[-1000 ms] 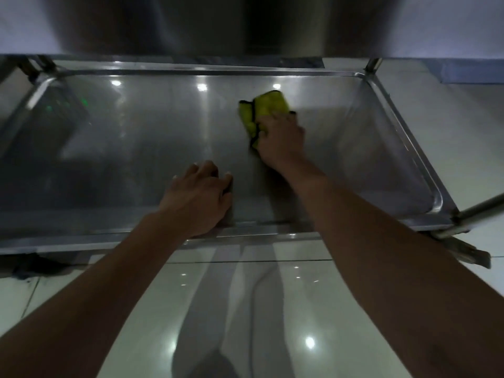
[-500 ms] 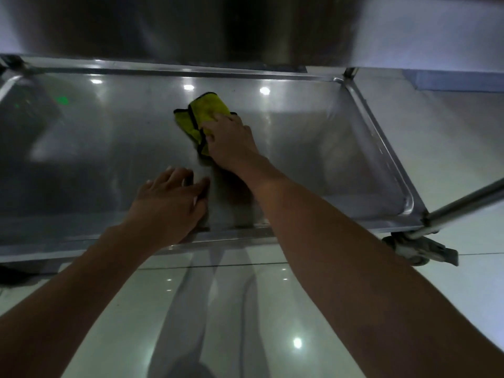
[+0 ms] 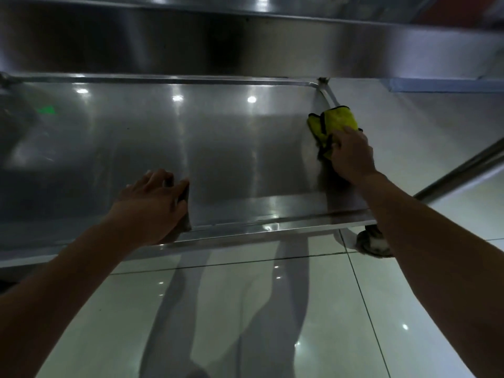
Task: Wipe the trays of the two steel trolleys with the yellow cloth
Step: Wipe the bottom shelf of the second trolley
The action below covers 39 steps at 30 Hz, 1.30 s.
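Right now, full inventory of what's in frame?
tray: 1, steel, centre, lowest shelf near the floor
upper shelf: 1, steel, above the tray, seen from below
cloth: 1, yellow with dark edging, far right corner of tray
push bar: 1, steel, right edge
castor: 1, dark, under tray's near right corner
floor: glossy pale tiles, foreground
left hand: rests on tray's near rim
right hand: presses on cloth
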Each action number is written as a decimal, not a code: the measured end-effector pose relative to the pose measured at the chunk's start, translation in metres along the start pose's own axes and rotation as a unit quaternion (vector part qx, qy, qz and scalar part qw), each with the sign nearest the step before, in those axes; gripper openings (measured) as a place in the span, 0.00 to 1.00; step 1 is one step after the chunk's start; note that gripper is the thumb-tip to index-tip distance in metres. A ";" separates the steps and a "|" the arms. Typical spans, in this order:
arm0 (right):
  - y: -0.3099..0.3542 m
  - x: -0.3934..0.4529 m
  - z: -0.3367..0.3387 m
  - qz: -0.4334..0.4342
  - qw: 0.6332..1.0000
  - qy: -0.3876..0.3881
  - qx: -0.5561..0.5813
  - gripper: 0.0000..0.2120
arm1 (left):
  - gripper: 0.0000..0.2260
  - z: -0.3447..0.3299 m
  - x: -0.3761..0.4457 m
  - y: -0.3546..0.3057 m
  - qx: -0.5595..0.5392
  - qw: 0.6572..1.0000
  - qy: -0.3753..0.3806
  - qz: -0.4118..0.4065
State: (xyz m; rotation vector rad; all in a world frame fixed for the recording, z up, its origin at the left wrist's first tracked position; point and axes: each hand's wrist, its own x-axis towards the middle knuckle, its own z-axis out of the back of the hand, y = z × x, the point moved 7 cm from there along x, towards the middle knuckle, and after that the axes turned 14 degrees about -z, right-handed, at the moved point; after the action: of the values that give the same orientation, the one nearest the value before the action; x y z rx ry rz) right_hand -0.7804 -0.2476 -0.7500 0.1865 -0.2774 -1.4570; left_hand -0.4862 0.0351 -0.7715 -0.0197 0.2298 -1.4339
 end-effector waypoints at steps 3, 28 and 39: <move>-0.002 -0.009 0.001 -0.017 1.000 0.009 0.006 0.17 | 0.23 -0.001 -0.001 0.000 -0.002 1.000 0.022 0.000; 0.207 -0.247 -0.068 0.200 0.975 0.087 0.052 0.17 | 0.13 0.005 -0.099 -0.003 -0.016 0.991 -0.130 -0.018; 0.083 -0.193 -0.027 0.106 0.993 0.041 0.029 0.18 | 0.15 0.003 -0.099 -0.008 0.006 0.992 -0.125 -0.018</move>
State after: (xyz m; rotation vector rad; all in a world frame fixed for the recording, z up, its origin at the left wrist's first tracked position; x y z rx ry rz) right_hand -0.7107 -0.0484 -0.7655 0.2559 -0.2634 -1.2285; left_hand -0.5054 0.1306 -0.7528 -0.1925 0.0144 -1.4527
